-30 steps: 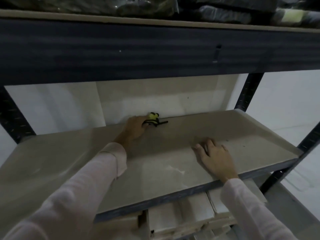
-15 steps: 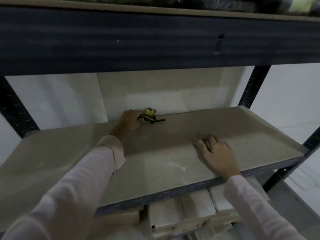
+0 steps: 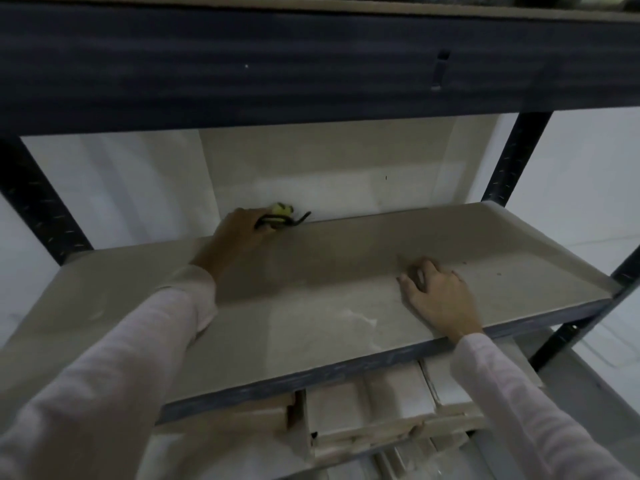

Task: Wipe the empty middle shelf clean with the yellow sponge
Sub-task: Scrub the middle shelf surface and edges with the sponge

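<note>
— Where was the yellow sponge [image 3: 281, 210] when you looked?

— At the far back edge of the middle shelf [image 3: 346, 271], right against the rear wall. My left hand [image 3: 239, 233] had reached deep in, and its fingers [image 3: 258, 221] were clamped on the sponge; only a yellow bit showed just beyond the fingertips, with a dark strap or loop sticking out to the right of them.

— And your other hand?

— My right hand [image 3: 440, 299] lay flat on the shelf near the front edge, well apart from the sponge, fingers together and slightly curled, holding nothing.

— Anything else near your fingers?

— A pale smear [image 3: 360, 317] on the board, just left of my right hand. Under the shelf, below that hand, I saw stacked pale boxes [image 3: 391, 407].
</note>
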